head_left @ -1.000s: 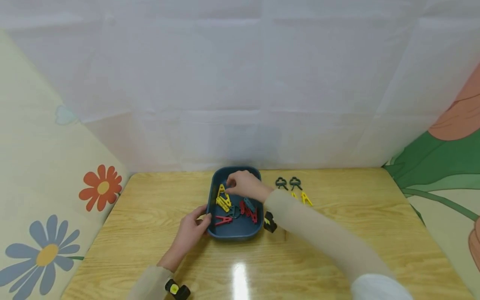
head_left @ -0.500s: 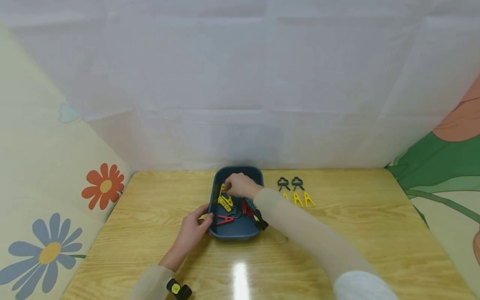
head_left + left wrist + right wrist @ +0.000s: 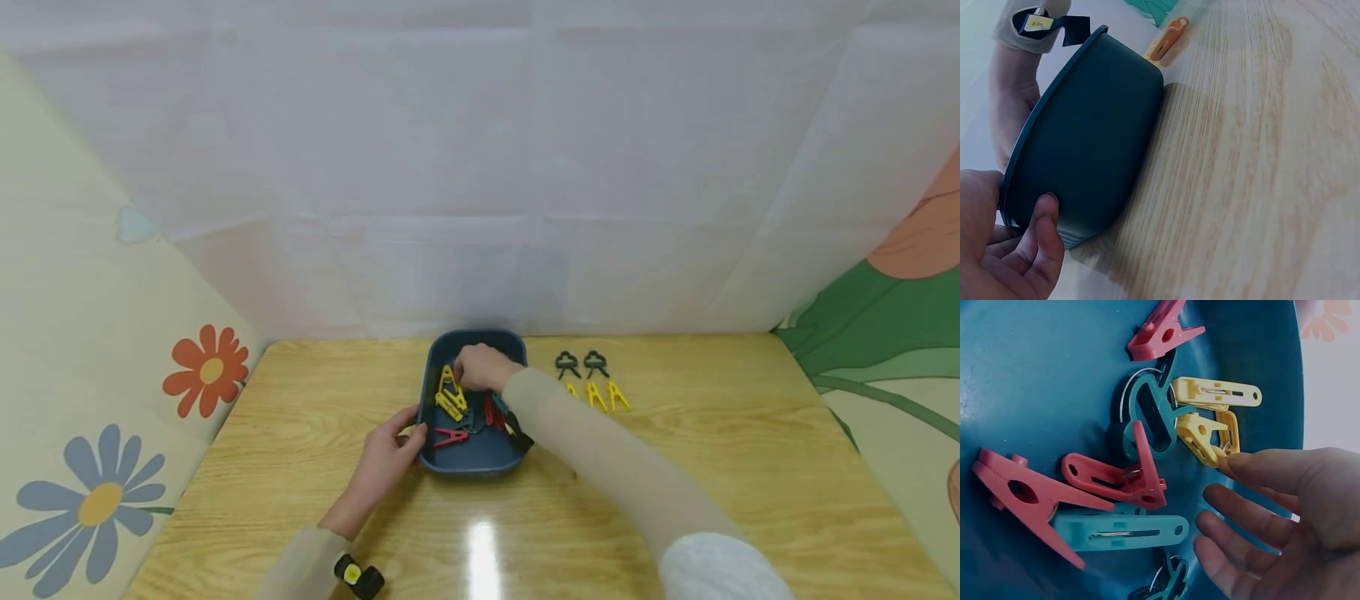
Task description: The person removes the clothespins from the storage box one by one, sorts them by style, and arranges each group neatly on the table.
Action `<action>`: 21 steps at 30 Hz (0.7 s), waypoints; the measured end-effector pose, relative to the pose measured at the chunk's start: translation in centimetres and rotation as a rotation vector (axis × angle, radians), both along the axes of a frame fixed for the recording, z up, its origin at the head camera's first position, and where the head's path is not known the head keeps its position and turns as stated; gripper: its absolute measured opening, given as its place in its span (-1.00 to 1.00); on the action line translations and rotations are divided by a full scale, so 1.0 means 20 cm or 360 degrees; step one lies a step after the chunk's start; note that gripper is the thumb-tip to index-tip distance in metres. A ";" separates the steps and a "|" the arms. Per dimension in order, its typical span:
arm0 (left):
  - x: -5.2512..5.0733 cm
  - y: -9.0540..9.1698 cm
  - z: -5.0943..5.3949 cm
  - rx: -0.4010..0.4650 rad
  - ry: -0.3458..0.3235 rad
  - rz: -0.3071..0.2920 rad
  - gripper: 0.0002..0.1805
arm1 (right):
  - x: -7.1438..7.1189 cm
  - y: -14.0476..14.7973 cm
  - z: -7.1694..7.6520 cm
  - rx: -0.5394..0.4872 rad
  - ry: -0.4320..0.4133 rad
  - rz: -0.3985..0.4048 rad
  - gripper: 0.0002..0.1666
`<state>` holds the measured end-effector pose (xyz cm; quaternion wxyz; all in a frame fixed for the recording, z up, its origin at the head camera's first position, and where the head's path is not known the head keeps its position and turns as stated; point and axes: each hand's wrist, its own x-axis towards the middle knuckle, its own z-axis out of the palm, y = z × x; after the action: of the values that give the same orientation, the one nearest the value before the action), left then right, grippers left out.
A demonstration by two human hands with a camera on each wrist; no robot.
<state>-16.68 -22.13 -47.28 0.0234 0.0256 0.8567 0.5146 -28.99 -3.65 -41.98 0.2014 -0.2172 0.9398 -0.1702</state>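
My left hand (image 3: 388, 454) grips the near left rim of a dark blue plastic basin (image 3: 472, 465), with fingers against its outer wall in the left wrist view. Inside lie yellow clothespins (image 3: 1216, 392), red clothespins (image 3: 1032, 500), a teal clothespin (image 3: 1125, 531) and dark green rounded clips (image 3: 1154, 419). Over the far part of the basin my right hand (image 3: 483, 367) reaches in, fingers loosely spread in the right wrist view. Its thumb tip overlaps the end of a yellow clothespin (image 3: 1200, 437); I cannot tell whether they touch. No clothespin shows held between the fingers.
Right of the basin, two dark green clips (image 3: 581, 364) lie above a row of yellow clothespins (image 3: 596, 396), one partly hidden by the right sleeve. The wooden table (image 3: 315, 392) meets a white sheet (image 3: 360, 275) behind the basin. Flower-patterned panels (image 3: 210, 367) stand at both sides.
My right hand, raised over the basin at first, has reached lower and then shifted slightly right, uncovering the yellow clothespins. The left hand stays on the rim.
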 end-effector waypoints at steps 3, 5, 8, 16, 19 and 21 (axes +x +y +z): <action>0.00 0.00 0.00 0.0002 0.0007 -0.0002 -0.55 | 0.00 0.00 0.01 0.0015 -0.0007 0.0000 -0.74; 0.00 0.00 0.00 0.0002 0.0011 0.0000 -0.55 | 0.00 0.00 0.01 0.0023 -0.0011 0.0005 -0.73; 0.00 0.00 0.00 -0.0006 0.0019 0.0002 -0.55 | 0.01 0.00 0.02 0.0036 -0.0010 0.0025 -0.72; 0.01 0.00 0.01 0.0002 -0.0004 0.0000 -0.55 | 0.01 0.01 0.04 0.0084 -0.0029 0.0072 -0.71; 0.01 0.01 0.02 0.0004 -0.0015 -0.0002 -0.54 | 0.00 0.01 0.03 0.0106 -0.0039 0.0086 -0.69; 0.01 0.01 0.02 0.0005 -0.0019 0.0005 -0.54 | 0.00 0.01 0.03 0.0123 -0.0053 0.0088 -0.69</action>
<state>-16.45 -21.95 -46.88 0.0277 0.0214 0.8557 0.5162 -28.97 -3.44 -41.32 0.2298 -0.2322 0.9359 -0.1317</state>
